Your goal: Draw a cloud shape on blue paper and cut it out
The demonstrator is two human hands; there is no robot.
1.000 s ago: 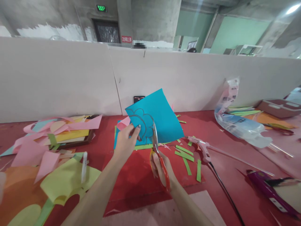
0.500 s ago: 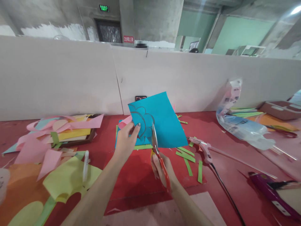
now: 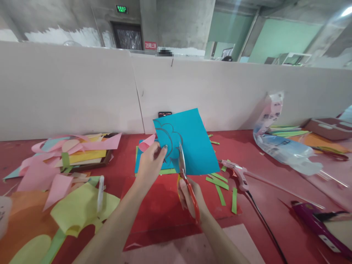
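A sheet of blue paper (image 3: pixel 196 143) with a dark scalloped outline drawn on its left part is held up over the table. Its lower left edge is pinched between the thumb and fingers of my left hand (image 3: pixel 150 161). My right hand (image 3: pixel 189 192) is closed round the handles of scissors (image 3: pixel 182 161) with red and yellow grips. The blades point up and away from me and lie at a cut in the sheet, beside the drawn scallops. Under the sheet, more blue paper (image 3: pixel 139 167) and a curled pink piece (image 3: pixel 147 142) show in part.
Green paper strips (image 3: pixel 218 181) and a pink glue gun (image 3: pixel 239 174) with a cord lie to the right, near a purple tool (image 3: pixel 316 223). On the left are paper scraps (image 3: pixel 82 156) and a white marker (image 3: pixel 100 192). A white partition (image 3: pixel 68 91) stands behind; a phone (image 3: pixel 165 114) leans there.
The blue paper and my left hand have shifted slightly to the right, and the sheet has turned a little. The scissors stay at the cut, in nearly the same place.
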